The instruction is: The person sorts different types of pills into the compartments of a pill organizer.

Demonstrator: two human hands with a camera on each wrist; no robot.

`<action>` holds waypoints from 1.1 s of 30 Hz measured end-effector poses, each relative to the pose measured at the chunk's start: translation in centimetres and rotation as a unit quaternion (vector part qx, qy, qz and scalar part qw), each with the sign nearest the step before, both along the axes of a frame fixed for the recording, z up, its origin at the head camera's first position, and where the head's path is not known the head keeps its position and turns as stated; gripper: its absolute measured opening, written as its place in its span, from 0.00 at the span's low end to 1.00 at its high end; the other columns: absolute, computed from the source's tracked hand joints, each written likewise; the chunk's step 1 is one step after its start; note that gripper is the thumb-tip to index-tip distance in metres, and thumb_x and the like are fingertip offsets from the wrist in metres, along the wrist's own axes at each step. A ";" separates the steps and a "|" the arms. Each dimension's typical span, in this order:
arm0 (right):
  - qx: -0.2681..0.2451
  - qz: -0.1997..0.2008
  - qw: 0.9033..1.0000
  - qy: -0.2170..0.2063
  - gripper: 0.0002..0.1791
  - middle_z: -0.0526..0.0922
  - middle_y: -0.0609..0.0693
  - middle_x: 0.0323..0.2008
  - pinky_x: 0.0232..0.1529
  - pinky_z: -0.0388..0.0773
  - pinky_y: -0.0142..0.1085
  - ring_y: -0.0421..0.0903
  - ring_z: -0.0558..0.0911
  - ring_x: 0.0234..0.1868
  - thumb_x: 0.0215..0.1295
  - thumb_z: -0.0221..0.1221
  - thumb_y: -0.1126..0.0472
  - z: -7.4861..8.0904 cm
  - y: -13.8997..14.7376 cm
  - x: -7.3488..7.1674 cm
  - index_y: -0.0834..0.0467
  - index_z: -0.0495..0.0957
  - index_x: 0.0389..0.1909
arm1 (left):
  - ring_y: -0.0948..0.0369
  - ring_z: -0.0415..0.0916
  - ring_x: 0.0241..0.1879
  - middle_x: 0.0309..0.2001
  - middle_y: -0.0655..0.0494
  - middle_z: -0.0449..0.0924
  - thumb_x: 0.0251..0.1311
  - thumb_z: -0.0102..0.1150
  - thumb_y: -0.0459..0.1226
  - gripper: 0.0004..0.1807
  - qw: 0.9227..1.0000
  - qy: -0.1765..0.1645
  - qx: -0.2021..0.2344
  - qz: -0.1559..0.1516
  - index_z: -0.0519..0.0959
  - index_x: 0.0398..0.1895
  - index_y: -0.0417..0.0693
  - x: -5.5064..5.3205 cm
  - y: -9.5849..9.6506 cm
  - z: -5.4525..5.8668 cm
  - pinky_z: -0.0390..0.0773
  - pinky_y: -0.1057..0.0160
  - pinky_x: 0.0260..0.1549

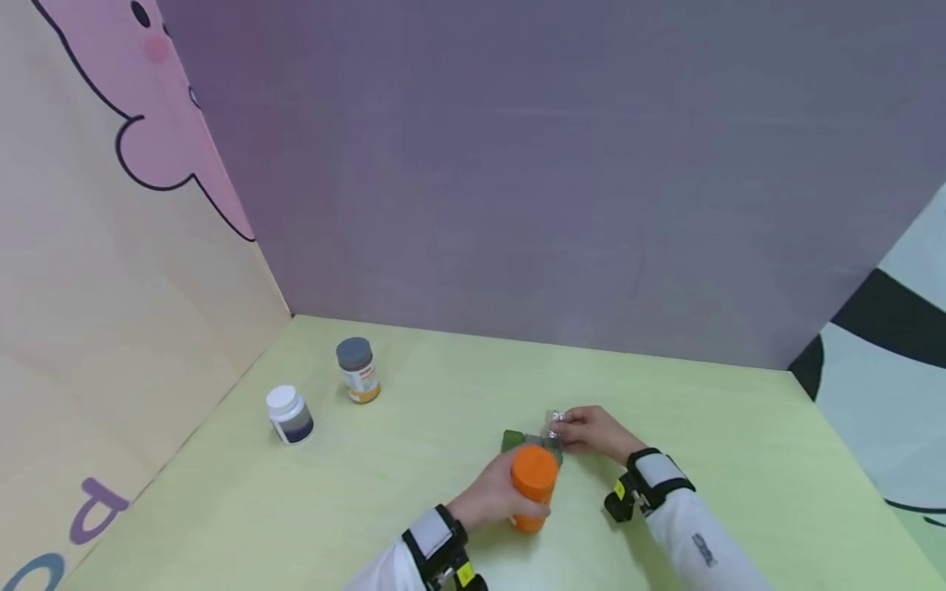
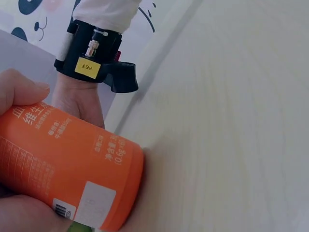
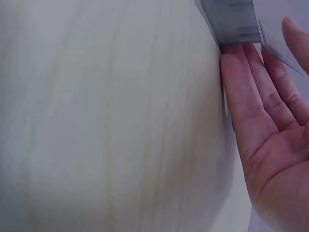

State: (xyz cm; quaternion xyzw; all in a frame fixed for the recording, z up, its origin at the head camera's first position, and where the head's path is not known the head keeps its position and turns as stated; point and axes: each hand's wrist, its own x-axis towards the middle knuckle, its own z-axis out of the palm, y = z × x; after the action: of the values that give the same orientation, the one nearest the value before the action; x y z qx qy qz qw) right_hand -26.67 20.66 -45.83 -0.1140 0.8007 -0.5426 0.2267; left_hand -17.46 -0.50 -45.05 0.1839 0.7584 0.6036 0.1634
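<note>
My left hand (image 1: 493, 492) grips an orange supplement bottle (image 1: 535, 472) with an orange lid, held tilted over the table. White print and a barcode show on its label in the left wrist view. Just beyond it sits a small pill box (image 1: 512, 440) with green and grey compartments, partly hidden by the bottle. A clear flap (image 1: 554, 420) stands raised on its right end. My right hand (image 1: 594, 432) touches that end. In the right wrist view its fingers (image 3: 241, 87) lie fairly straight against the grey compartment (image 3: 236, 21), the thumb beside the flap.
Toward the back left of the pale yellow table (image 1: 414, 443) stand a white-capped bottle (image 1: 290, 415) and a grey-capped bottle (image 1: 358, 371). A purple-grey panel (image 1: 532, 180) rises along the back edge, and a decorated wall (image 1: 148, 287) borders the left side.
</note>
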 end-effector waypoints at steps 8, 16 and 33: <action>0.057 -0.047 0.997 0.023 0.29 0.82 0.57 0.37 0.41 0.78 0.39 0.49 0.81 0.38 0.63 0.53 0.46 1.5 0.2 0.0 0.72 0.71 0.46 | 0.63 0.71 0.43 0.43 0.64 0.75 0.38 0.69 0.29 0.32 1.000 -0.009 -0.018 -0.014 0.71 0.51 0.53 -0.1 -0.3 0.3 0.66 0.54 0.49; 0.061 -0.044 0.994 0.079 0.34 0.74 0.63 0.53 0.54 0.69 0.45 0.55 0.74 0.53 0.66 0.47 0.44 4.9 -0.2 0.2 0.70 0.63 0.58 | 0.60 0.71 0.42 0.43 0.61 0.75 0.38 0.67 0.28 0.31 0.999 -0.037 -0.003 -0.014 0.71 0.50 0.52 -0.3 -0.5 0.3 0.66 0.50 0.49; 0.077 0.010 0.980 0.182 0.44 0.48 0.61 0.69 0.58 0.61 0.54 0.60 0.63 0.62 0.61 0.56 0.49 6.1 -7.6 7.6 0.61 0.43 0.70 | 0.63 0.69 0.36 0.36 0.59 0.75 0.37 0.63 0.24 0.26 0.995 -0.030 0.073 -0.056 0.71 0.46 0.40 -0.6 -0.2 -0.6 0.67 0.65 0.41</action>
State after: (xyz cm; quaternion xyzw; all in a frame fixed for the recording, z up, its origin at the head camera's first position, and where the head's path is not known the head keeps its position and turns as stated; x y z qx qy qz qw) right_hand -19.12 13.06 -39.71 -0.2008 0.8668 -0.4474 0.0906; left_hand -18.02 -0.68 -45.61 0.2192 0.6959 0.6523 0.2052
